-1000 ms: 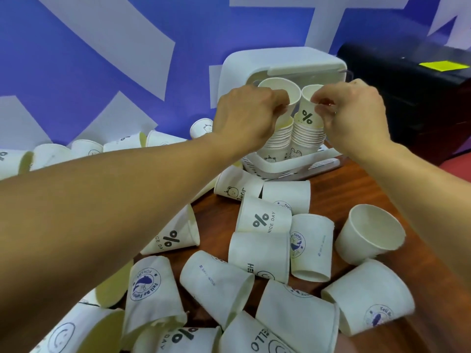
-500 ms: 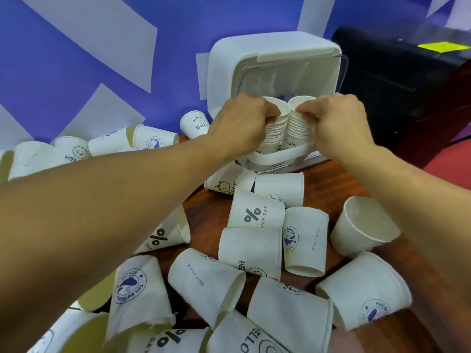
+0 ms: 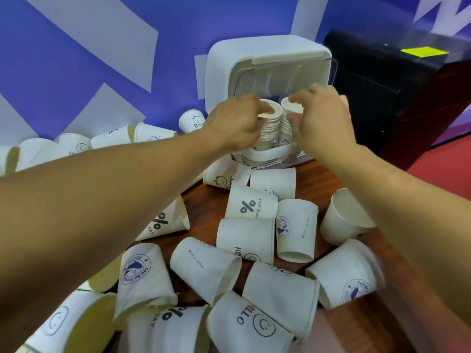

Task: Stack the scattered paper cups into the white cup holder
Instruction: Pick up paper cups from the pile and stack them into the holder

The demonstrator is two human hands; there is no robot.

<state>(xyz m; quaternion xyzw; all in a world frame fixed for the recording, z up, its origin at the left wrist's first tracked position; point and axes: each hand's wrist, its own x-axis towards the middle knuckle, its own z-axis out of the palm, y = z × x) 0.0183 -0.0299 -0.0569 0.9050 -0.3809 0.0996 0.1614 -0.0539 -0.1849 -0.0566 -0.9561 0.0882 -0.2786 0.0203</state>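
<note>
The white cup holder (image 3: 267,50) stands open against the blue wall, with two stacks of paper cups inside. My left hand (image 3: 237,121) pinches the rim of the top cup on the left stack (image 3: 270,127). The right stack (image 3: 285,124) has my right hand (image 3: 321,118) on it, index finger on the top rim and thumb on its side. Both top cups sit nested low on their stacks. Many scattered paper cups lie on their sides on the wooden table (image 3: 206,207), such as a "%" cup (image 3: 251,202) and a "HELLO" cup (image 3: 252,324).
A black box (image 3: 382,85) with a yellow label stands right of the holder. More cups line the wall at the left (image 3: 112,138). One cup (image 3: 344,217) lies with its mouth up near my right forearm. The table's right edge meets a red floor (image 3: 448,171).
Both hands have pushed their cups down onto the two stacks, so the top cups sit lower than a second ago. The hands stay at the stack tops.
</note>
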